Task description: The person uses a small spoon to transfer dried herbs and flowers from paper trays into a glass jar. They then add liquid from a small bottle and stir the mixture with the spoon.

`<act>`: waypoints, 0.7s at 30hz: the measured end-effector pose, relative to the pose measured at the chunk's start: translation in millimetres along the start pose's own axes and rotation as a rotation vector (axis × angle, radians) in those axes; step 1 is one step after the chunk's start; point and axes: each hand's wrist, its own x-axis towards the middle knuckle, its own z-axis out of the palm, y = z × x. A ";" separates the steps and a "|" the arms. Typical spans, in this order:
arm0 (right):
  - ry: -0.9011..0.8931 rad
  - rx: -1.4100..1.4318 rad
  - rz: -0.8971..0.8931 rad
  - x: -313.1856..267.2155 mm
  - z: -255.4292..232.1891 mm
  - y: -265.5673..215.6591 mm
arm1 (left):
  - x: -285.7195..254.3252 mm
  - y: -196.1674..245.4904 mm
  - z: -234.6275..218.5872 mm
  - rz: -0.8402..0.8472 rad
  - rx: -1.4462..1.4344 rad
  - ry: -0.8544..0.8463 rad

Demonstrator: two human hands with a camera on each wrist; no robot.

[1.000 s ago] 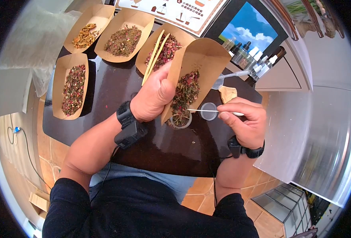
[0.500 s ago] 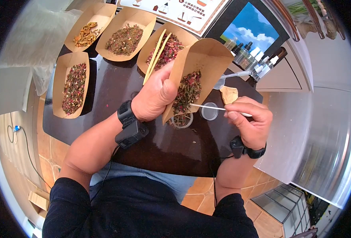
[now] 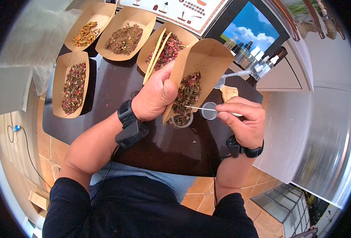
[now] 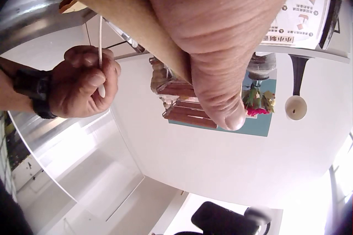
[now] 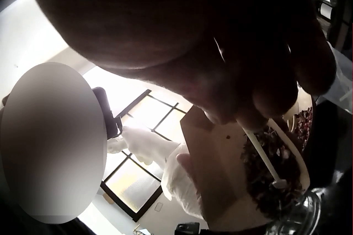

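Note:
My left hand (image 3: 153,96) grips a brown paper tray (image 3: 208,63) by its left side, tilted so its low end hangs over a small clear round container (image 3: 186,121). Dried herb and petal mix (image 3: 188,90) lies in the tray, and some is in the container. Between thumb and fingers, my right hand (image 3: 245,119) pinches a thin white stick (image 3: 202,108), its tip in the mix. In the right wrist view the stick (image 5: 265,155) ends in a small scoop-like tip among the herbs. A second clear round piece (image 3: 209,111) lies beside the container.
Further paper trays of dried plants (image 3: 74,89) stand left and behind, one with yellow tongs (image 3: 156,56) across it. Small bottles (image 3: 250,58), a plastic dropper (image 3: 239,73) and a pale dried slice (image 3: 228,93) are at the right. A printed sheet (image 3: 183,14) lies at the back.
The right hand shifted right and up, then back left; the stick's tip has moved left across the mix. My left hand and the tray have barely moved.

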 end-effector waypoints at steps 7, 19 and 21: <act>-0.012 0.021 -0.036 -2.9 -3.1 2.8 | 0.9 0.4 0.6 -0.049 -0.025 0.054; -0.053 -0.018 -0.009 -1.1 2.6 -1.9 | 0.1 1.4 -0.5 -0.068 -0.010 0.065; -0.047 0.020 -0.039 -1.4 2.5 -1.3 | -0.4 -0.7 -2.4 0.001 0.056 -0.008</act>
